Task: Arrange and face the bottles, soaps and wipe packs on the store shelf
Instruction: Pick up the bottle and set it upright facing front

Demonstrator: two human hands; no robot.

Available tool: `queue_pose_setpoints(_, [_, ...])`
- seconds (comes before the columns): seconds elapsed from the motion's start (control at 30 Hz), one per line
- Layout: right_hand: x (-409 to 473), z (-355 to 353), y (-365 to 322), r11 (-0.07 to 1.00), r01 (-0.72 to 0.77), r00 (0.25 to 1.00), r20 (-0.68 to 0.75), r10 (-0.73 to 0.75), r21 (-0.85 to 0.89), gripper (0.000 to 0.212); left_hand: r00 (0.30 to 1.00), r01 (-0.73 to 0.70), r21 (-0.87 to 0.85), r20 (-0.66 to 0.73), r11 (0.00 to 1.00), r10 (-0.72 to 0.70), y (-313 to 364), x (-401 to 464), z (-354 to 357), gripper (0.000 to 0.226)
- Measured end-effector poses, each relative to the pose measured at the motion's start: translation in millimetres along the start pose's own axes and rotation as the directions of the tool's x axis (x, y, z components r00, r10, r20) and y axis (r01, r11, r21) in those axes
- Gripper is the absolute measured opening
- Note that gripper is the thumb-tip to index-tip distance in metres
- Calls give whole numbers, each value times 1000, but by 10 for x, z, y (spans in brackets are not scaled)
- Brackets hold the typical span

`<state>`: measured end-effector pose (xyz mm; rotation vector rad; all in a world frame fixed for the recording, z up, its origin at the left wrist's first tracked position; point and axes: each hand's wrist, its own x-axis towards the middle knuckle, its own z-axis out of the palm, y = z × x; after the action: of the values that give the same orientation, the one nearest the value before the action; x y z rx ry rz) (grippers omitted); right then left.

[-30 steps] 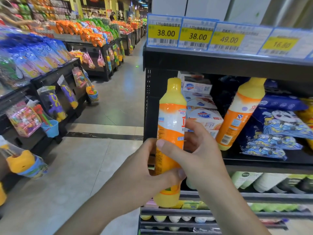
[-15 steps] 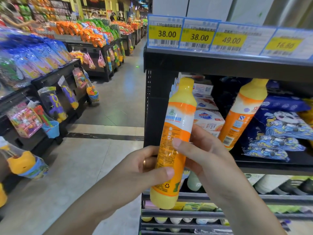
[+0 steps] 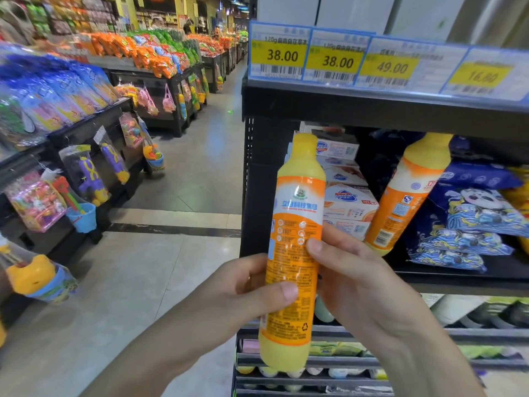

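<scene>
A yellow bottle with an orange label (image 3: 294,247) is held upright, tipped slightly to the right, in front of the near left corner of the dark store shelf (image 3: 429,277), its printed back label facing the camera. The left hand (image 3: 243,293) wraps it from the left, thumb pressed across the lower label, and the right hand (image 3: 360,285) grips it from the right, fingertips curled onto the label's middle; both hands are clamped on the same bottle, close together. Behind it on the shelf, a stack of white soap boxes (image 3: 347,196) sits at the left end. Just right of the boxes a second yellow-and-orange bottle (image 3: 409,193) leans to the right, barcode side outward, against a pile of blue wipe packs (image 3: 475,222) with a panda print. Above, the upper shelf edge carries yellow price tags (image 3: 335,60) reading 38.00, 38.00, 49.00 and one blurred. Below the hands, lower shelf rails (image 3: 343,362) show rows of pale bottle tops. To the left, a tiled aisle (image 3: 160,253) runs far back past racks of bagged toys (image 3: 86,179) and orange and green snack bags (image 3: 148,53)
</scene>
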<state>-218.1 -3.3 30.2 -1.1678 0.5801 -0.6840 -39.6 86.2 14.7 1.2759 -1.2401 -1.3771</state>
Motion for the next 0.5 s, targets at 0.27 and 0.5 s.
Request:
queue_pose_setpoints(0.27, [-5,49,27,990,-23,1000,-6,24,142,56,967,-116,196,-202,974,156,-88,25,122,44])
queue_pose_setpoints(0.5, [-23,221,15,980,53,984,-159,-85,-194,63,926,-121,290,-312,949,213,-49,71,167,38])
